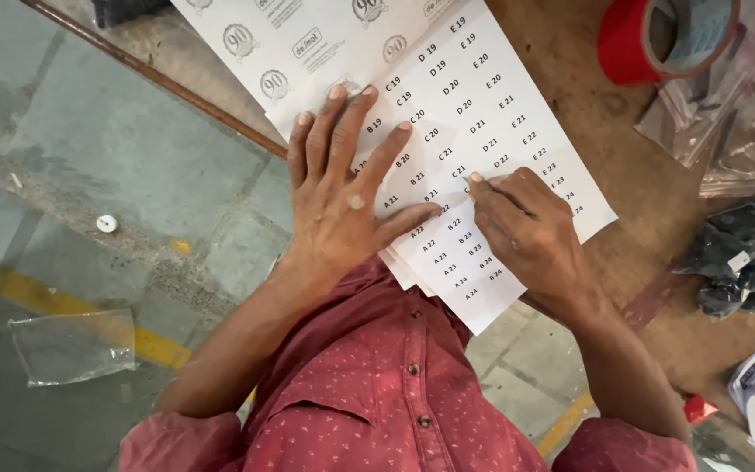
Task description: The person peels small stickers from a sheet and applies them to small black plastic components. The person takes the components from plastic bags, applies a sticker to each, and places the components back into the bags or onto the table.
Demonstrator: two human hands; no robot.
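1. The label sheet (482, 131) lies flat on the wooden table (570, 52), its near corner hanging over the edge. It looks thin, light and floppy, and easy to crease, so picking at a label's corner seems the way in.
2. The left hand (342, 201) is spread flat, pinning the sheet down and gripping nothing.
3. The right hand (526, 227) is curled, its fingertip picking at one label near the middle.
4. Further out are a red tape roll (631, 44) and plastic bags (727, 131).
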